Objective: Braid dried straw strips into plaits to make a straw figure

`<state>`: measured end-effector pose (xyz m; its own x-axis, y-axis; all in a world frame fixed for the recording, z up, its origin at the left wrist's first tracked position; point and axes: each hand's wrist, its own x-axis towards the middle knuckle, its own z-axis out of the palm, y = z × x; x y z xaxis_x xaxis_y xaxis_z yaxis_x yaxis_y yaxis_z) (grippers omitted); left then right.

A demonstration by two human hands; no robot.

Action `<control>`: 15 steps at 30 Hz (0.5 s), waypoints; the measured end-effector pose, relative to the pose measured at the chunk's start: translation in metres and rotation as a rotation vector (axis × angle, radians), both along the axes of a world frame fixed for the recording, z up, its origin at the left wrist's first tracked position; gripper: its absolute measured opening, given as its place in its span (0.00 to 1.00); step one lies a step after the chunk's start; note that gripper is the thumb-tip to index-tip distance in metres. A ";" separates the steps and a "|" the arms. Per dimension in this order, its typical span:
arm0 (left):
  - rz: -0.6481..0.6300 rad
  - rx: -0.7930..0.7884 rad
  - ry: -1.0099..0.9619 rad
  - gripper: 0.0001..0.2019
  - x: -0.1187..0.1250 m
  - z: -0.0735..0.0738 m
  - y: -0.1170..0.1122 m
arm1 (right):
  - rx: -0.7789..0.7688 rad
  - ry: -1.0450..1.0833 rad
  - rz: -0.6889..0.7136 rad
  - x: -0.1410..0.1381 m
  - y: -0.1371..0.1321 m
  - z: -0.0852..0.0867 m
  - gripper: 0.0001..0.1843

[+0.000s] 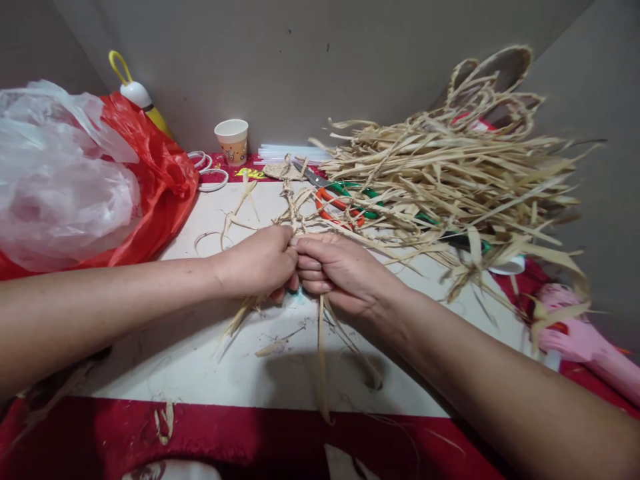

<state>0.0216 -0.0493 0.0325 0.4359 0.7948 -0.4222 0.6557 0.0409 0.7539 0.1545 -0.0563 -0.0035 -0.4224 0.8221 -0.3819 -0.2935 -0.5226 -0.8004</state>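
- Pale plaited cord of dried leaf strips (289, 200) lies on the white tabletop (200, 360). It runs from the hands away toward the back wall, and its near end is caught between both hands at the middle of the table.
- The left hand (257, 263) is closed in a fist on the cord from the left, fingers curled under it.
- The right hand (340, 270) meets it knuckle to knuckle, fingers folded tight over the same strips; the two hands touch.
- Loose unplaited strip ends (321, 353) trail from under the hands toward the near table edge.
- A big heap of loose dried leaf strips (450, 173) fills the right side behind the right hand. It partly covers a pair of orange-handled scissors (333, 203) and a green-handled tool (373, 195).
- A small printed paper cup (233, 140) stands upright by the back wall, with thin white rings (210, 177) just to its left and a bundle of clear plastic sticks (290, 152) to its right.
- A crumpled red plastic bag (155, 180) sits at the left, with a clear plastic bag (55, 180) bulging from it.
- A yellow bottle with a white cap (137, 93) leans behind the bags.
- A pink plastic object (585, 340) lies at the right edge, and red cloth (250, 433) shows along the near edge.
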 end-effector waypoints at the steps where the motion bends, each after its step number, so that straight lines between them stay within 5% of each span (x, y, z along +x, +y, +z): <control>1: -0.003 0.009 0.003 0.06 0.000 -0.001 -0.001 | 0.001 -0.005 -0.021 0.000 0.000 0.000 0.16; 9: 0.009 -0.051 -0.052 0.08 0.000 0.005 -0.007 | 0.005 -0.004 -0.050 0.000 0.000 -0.002 0.17; 15: 0.028 -0.073 -0.038 0.29 -0.013 0.005 -0.012 | -0.004 0.057 -0.004 0.005 0.004 -0.001 0.10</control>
